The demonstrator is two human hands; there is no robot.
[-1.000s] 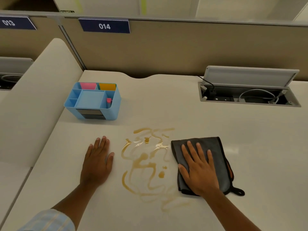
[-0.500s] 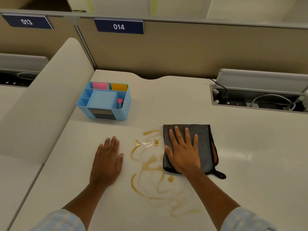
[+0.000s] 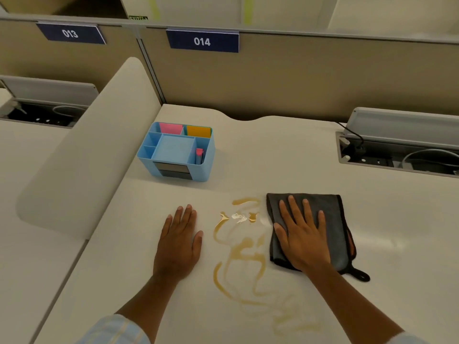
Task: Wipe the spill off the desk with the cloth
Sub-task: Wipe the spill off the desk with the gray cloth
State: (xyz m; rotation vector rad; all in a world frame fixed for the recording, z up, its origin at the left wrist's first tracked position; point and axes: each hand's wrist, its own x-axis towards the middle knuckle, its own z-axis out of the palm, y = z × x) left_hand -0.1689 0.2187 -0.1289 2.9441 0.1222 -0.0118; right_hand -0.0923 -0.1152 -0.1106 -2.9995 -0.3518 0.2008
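A brown liquid spill [image 3: 244, 252] runs in thin trails across the white desk [image 3: 273, 150], between my two hands. A folded dark grey cloth [image 3: 332, 219] with a black hanging loop lies flat at the spill's right edge. My right hand [image 3: 301, 235] presses down flat on the cloth, fingers spread. Left of the spill, my left hand [image 3: 180, 240] rests palm-down on the bare desk, holding nothing.
A light blue desk organiser [image 3: 177, 151] with pink and orange pads stands behind the spill at the left. An open cable tray [image 3: 397, 155] with cords is sunk into the desk at the back right. A rounded divider [image 3: 82, 155] bounds the desk's left side.
My right hand slid the cloth forward and left onto the spill's upper right part, which is now gone. The cloth then sits slightly further right. The left hand stayed put.
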